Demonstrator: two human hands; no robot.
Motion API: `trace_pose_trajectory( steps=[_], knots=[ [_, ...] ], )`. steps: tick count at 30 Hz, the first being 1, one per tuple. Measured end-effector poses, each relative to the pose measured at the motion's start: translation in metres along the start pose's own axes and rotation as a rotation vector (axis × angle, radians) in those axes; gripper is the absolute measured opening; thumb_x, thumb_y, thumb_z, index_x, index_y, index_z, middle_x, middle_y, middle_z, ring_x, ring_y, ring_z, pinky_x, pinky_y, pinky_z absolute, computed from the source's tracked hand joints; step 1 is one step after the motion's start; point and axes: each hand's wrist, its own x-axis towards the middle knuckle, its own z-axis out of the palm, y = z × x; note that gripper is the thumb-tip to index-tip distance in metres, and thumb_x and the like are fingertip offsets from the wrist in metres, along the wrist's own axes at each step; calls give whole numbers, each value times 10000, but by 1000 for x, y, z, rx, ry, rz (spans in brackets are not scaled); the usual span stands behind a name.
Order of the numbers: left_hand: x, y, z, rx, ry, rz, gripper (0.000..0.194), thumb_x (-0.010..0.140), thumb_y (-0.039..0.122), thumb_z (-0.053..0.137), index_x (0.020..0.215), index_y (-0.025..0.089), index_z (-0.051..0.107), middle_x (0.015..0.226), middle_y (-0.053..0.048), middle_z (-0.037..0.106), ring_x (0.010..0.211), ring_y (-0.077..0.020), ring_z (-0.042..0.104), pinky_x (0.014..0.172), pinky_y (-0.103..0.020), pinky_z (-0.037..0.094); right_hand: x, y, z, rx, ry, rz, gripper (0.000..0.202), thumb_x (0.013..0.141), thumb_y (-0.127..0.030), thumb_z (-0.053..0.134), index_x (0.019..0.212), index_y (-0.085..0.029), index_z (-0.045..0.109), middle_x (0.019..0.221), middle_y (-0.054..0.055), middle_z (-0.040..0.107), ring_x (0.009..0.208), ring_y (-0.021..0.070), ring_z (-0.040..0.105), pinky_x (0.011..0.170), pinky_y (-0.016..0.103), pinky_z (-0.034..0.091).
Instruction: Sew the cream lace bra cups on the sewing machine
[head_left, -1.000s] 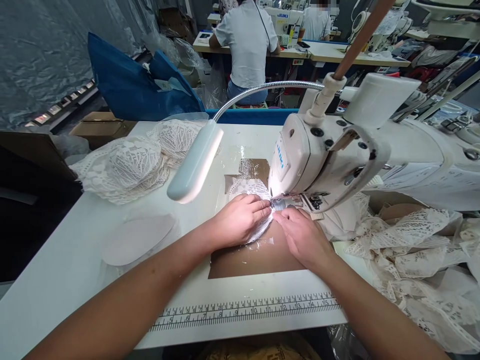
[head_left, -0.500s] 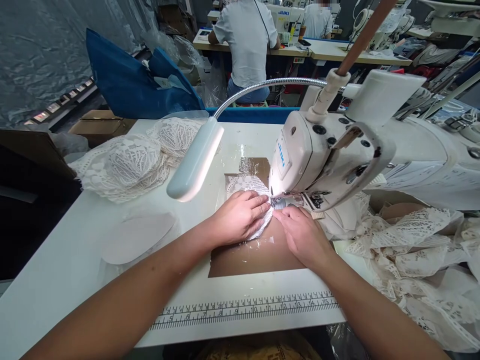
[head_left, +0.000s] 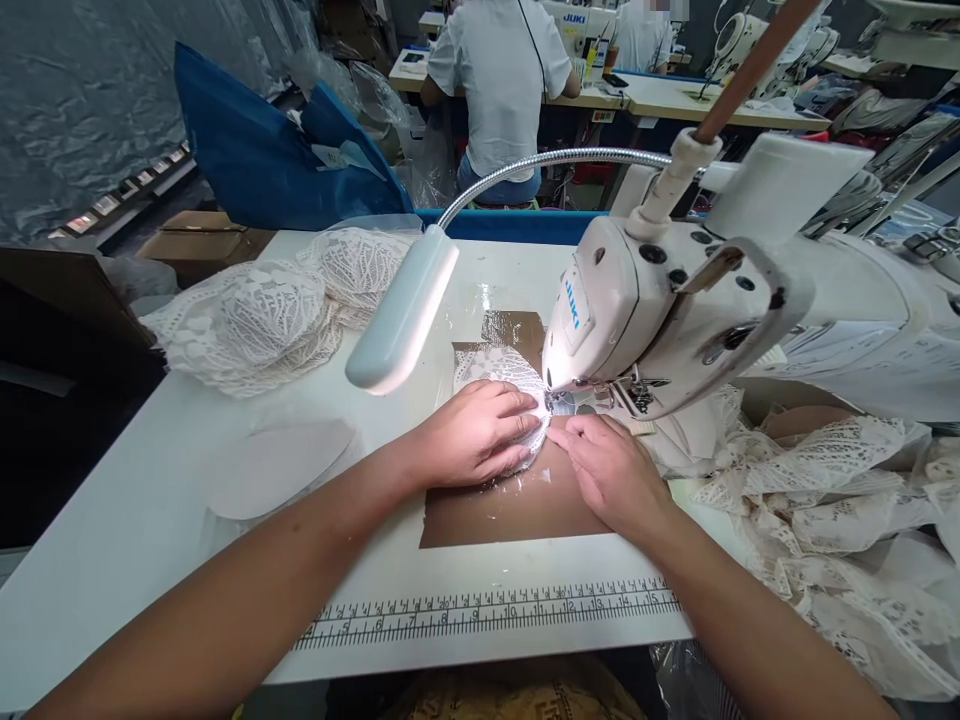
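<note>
A white lace piece [head_left: 495,366] lies on a brown sheet [head_left: 517,515], its right edge at the needle area of a white sewing machine [head_left: 600,300]. Across the lace rests my left hand [head_left: 484,430], palm down with the fingers spread, pressing on it. My right hand [head_left: 607,465] is closed beside the right edge of the lace, just below the machine's needle area. Its index finger and thumb come together at that edge; what they may pinch is too small to make out.
A lamp [head_left: 403,310] hangs over the table [head_left: 390,620]. Lace pieces [head_left: 247,320] are stacked at the left, near a pale oval piece [head_left: 277,468]. More lace [head_left: 847,530] is heaped at the right. A person [head_left: 499,90] sits beyond the table.
The lace has turned slightly under my left hand, whose fingers are now more spread. My right hand stays near the edge. The whole view has shifted a little.
</note>
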Motion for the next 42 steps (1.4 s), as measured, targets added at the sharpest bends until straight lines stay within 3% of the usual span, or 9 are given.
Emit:
trace_pose_trajectory(
  steps=[9, 12, 19, 24, 27, 37, 42],
  knots=[
    [-1, -3, 0, -61, 14, 15, 337, 942, 278, 441, 1201, 149, 613, 1208, -133, 606, 1057, -259, 535, 918, -426, 428, -4, 3, 3, 170, -18, -151, 500, 786, 15, 433, 1170, -241, 625, 932, 35, 602, 820, 155, 515, 697, 272, 380],
    [-1, -3, 1, -54, 6, 13, 339, 929, 276, 461, 1202, 144, 614, 1221, -134, 600, 1067, -266, 532, 924, -431, 425, -4, 2, 3, 169, -1, -124, 499, 784, 22, 427, 1184, -210, 616, 955, 51, 605, 836, 161, 507, 711, 280, 382],
    [-1, -5, 3, -53, 33, 25, 318, 923, 274, 478, 1182, 156, 620, 1215, -129, 601, 1061, -268, 534, 915, -429, 422, -2, -2, 2, 164, -48, -182, 466, 761, 26, 467, 1072, -254, 672, 901, 28, 604, 799, 162, 466, 722, 278, 375],
    [0, -1, 0, -70, 31, 16, 229, 893, 332, 541, 895, 137, 660, 973, -107, 616, 891, -224, 529, 819, -366, 436, -3, 3, 3, 164, 85, -128, 428, 741, 40, 428, 1022, -161, 681, 862, 54, 617, 806, 171, 514, 698, 279, 401],
    [1, 1, 0, -25, 14, 9, 227, 920, 250, 481, 796, 133, 630, 841, -86, 579, 790, -192, 494, 751, -333, 424, -3, 4, 4, 149, 99, -111, 400, 751, 34, 425, 979, -156, 693, 846, 55, 626, 813, 177, 539, 687, 278, 412],
    [1, -1, 0, -62, -4, 5, 206, 935, 210, 433, 843, 137, 602, 854, -84, 571, 803, -191, 489, 763, -331, 415, 0, -1, 6, 63, 130, -43, 395, 834, -22, 432, 1149, -131, 644, 988, 74, 677, 818, 181, 564, 653, 281, 417],
    [1, -2, 0, -81, 1, 8, 189, 929, 229, 458, 869, 138, 612, 860, -81, 574, 814, -193, 501, 768, -335, 419, 1, -2, 8, 25, 67, -64, 419, 771, 19, 430, 1023, -189, 693, 892, 41, 649, 753, 165, 526, 653, 272, 380]
  ],
)
